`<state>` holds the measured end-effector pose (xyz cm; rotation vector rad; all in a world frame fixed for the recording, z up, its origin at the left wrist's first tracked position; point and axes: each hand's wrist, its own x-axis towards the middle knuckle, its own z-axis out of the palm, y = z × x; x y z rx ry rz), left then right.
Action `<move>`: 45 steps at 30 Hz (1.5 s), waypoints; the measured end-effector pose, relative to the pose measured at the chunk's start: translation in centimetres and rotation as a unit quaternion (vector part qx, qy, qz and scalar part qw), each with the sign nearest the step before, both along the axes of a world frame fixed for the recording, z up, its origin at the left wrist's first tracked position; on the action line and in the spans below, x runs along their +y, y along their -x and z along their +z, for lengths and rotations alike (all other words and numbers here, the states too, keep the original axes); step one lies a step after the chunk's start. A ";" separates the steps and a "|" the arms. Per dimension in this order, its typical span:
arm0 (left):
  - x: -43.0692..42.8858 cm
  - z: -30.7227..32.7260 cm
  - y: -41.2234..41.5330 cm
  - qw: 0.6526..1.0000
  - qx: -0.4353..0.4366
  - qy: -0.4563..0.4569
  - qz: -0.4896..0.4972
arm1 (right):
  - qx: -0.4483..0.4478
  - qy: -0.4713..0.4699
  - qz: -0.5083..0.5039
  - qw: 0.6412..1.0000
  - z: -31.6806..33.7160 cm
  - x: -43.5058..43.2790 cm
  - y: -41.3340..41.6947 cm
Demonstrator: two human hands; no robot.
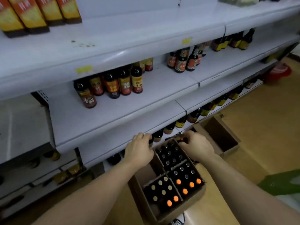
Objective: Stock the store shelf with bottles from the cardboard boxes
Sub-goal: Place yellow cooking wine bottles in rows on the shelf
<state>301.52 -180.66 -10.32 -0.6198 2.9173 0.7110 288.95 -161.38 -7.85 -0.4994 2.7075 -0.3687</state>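
An open cardboard box (141,197) stands on the floor by the shelving, with dividers and several dark bottles (172,155) showing black, silver and orange caps. My left hand (139,150) is closed around a dark bottle (150,142) at the front edge of the low shelf (113,137), beside a row of shelved bottles (169,128). At the box's far corner my right hand (197,146) curls over a bottle top (181,139). The middle shelf (90,117) carries a group of dark sauce bottles (113,85).
A second cardboard box (222,138) sits open and looks empty, just right of the first, on the tan floor. More bottles stand further right on each shelf level. Large yellow-labelled bottles (32,13) fill the top left. A red bucket (279,72) stands at far right.
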 end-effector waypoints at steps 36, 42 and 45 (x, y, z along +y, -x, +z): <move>10.9 -52.6 -5.4 0.926 -0.306 -0.185 0.118 | -0.256 -0.201 0.185 0.927 -54.7 2.1 -3.7; 11.6 -58.6 -4.3 0.918 -0.362 -0.157 0.047 | -0.261 -0.221 0.208 0.917 -60.7 1.6 -4.1; 12.2 -60.7 -4.0 0.913 -0.376 -0.159 0.011 | -0.256 -0.221 0.226 0.914 -62.8 1.7 -4.6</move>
